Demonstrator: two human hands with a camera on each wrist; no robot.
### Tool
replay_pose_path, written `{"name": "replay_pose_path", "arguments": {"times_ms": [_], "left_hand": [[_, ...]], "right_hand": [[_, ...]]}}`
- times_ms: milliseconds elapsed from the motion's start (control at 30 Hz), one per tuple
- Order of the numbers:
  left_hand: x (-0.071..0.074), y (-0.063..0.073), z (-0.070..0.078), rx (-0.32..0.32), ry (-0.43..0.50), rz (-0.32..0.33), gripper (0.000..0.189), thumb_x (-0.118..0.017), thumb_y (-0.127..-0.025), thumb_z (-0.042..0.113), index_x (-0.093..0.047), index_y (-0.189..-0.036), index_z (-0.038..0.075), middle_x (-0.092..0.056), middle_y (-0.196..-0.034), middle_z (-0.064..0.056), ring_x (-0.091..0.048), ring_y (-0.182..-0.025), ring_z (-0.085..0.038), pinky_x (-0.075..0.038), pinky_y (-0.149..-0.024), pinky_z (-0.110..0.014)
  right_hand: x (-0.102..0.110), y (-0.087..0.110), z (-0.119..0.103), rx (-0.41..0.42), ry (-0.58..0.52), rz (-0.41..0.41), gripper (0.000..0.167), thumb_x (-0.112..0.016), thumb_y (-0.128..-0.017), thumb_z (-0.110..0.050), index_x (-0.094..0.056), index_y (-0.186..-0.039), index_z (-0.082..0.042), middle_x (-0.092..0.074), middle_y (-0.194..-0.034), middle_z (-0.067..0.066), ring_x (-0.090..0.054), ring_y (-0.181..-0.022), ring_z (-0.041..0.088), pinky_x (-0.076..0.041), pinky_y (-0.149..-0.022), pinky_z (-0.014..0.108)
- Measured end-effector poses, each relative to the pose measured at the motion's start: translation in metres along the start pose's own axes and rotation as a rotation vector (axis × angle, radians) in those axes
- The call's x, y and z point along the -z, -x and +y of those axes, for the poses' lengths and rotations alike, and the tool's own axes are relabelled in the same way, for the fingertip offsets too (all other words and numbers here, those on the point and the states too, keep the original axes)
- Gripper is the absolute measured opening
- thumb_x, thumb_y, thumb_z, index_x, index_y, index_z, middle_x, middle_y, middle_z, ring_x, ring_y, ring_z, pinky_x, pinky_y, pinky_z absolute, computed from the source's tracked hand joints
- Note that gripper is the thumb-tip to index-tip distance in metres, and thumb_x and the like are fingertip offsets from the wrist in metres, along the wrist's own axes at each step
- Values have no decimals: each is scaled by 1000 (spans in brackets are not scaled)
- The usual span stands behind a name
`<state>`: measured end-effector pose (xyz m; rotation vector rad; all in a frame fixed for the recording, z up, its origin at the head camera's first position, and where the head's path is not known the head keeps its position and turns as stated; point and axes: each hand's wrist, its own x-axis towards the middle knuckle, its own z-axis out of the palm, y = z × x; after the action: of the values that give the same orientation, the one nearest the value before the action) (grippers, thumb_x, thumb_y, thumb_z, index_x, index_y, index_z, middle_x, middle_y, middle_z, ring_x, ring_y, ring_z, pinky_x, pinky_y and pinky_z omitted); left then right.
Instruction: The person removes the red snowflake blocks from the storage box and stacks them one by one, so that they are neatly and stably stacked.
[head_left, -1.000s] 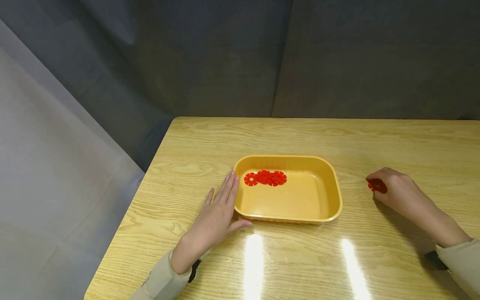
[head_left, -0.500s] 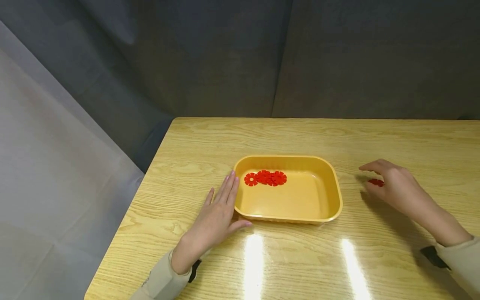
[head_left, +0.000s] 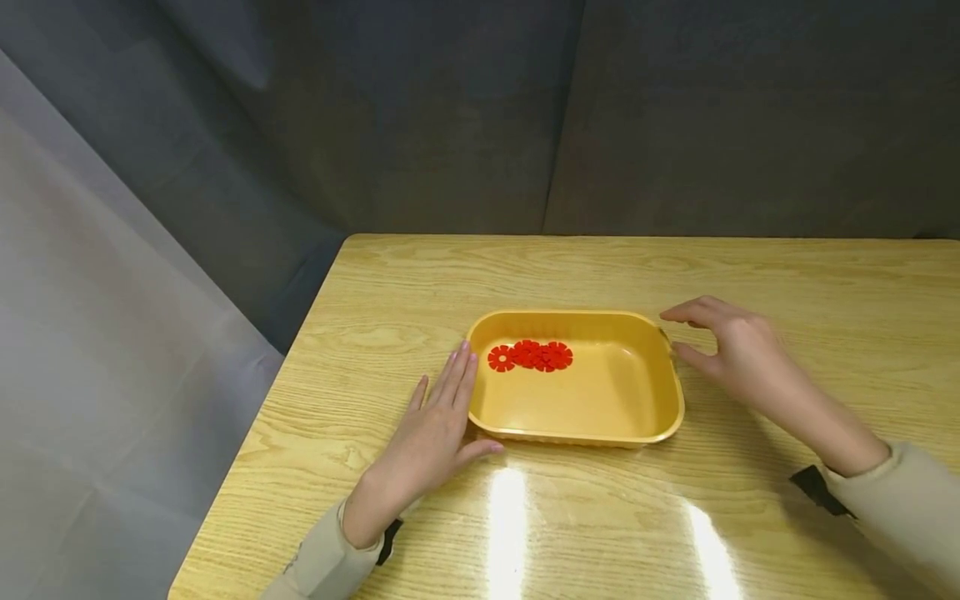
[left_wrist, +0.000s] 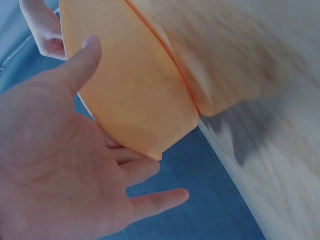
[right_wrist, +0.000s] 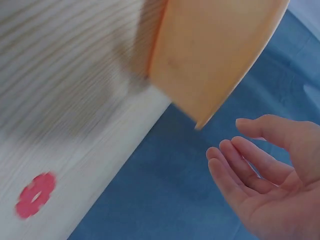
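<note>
A shallow yellow tray (head_left: 577,408) stands on the table. Inside, toward its left end, lie several flat red flower-shaped pieces (head_left: 542,356), some overlapping. The left hand (head_left: 422,442) rests its straight fingers along the tray's left side; the left wrist view shows the palm (left_wrist: 65,165) facing the tray's outer wall (left_wrist: 135,85). By the right rim is the right hand (head_left: 750,350), thumb and fingers apart, nothing between them. One more red flower-shaped piece (right_wrist: 36,195) lies on the tabletop in the right wrist view; in the head view it is hidden.
The wood-grain table (head_left: 360,333) has its left edge and far edge in view. Behind it hangs a dark grey curtain (head_left: 450,125), and a pale cloth (head_left: 90,350) drapes on the left. Light reflections streak the table's near part.
The right hand has let go of the red flower-shaped piece on the table and moved left to the tray's right rim. The left hand has stayed put.
</note>
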<state>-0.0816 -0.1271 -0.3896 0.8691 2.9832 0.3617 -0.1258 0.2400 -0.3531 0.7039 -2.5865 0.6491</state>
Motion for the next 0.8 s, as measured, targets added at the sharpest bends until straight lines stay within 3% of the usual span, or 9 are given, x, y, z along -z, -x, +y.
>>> {"name": "replay_pose_path", "arguments": {"times_ms": [167, 400, 800], "left_hand": [[-1, -1, 0, -3, 7, -4, 107, -64, -87, 57, -8, -156, -3, 2, -163, -18, -7, -149, -30, -23, -111, -61], [-1, -1, 0, -4, 3, -5, 108, -64, -87, 57, -7, -156, -2, 1, -163, -18, -7, -149, -29, -23, -111, -61], [-1, -1, -2, -7, -9, -8, 107, -64, -87, 57, -6, -155, -3, 1, -163, -18, -7, -149, -31, -24, -110, -61]], "right_hand": [[-14, -16, -13, 25, -64, -35, 32, -80, -73, 7, -71, -103, 2, -70, -98, 15, -67, -84, 34, -55, -70, 51], [-36, -32, -25, -15, -145, -134, 30, -78, -77, 6, -70, -106, 4, -70, -102, 17, -66, -90, 35, -54, -79, 50], [-73, -43, -31, -45, -252, -261, 28, -74, -79, 8, -70, -107, 6, -70, -102, 18, -66, -91, 35, -54, -81, 48]]}}
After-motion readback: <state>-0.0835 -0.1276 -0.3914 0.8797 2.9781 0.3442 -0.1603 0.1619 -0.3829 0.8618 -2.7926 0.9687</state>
